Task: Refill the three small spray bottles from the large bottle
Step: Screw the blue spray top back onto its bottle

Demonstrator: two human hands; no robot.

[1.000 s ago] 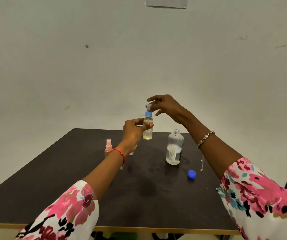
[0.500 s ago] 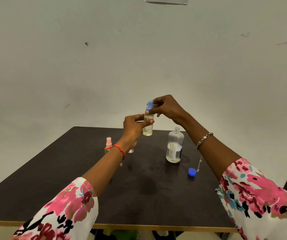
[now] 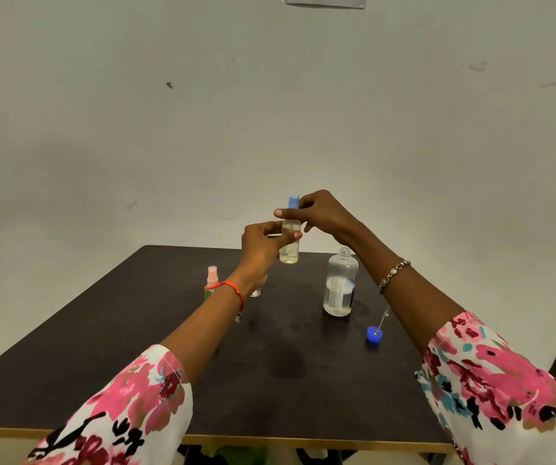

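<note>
My left hand (image 3: pixel 263 245) grips the small bottle (image 3: pixel 290 245) by its body, above the table (image 3: pixel 135 347). My right fingers (image 3: pixel 290 213) pinch its blue cap (image 3: pixel 294 202).

A small clear spray bottle with a blue spray head (image 3: pixel 290 229) is held upright in the middle of the frame, above the far edge of the worktop, with pale yellowish liquid filling most of its body. To its lower right stands the large bottle (image 3: pixel 340 283), clear, upright, uncapped, its threaded neck bare, a printed label on its side and liquid in its lower part. Its blue cap (image 3: pixel 374 335) lies on the worktop just right of and below it in the frame. Left of centre stands a second small spray bottle with a pink head (image 3: pixel 211 280), upright. A third small bottle (image 3: pixel 255 292) is mostly hidden behind the left wrist.
</note>
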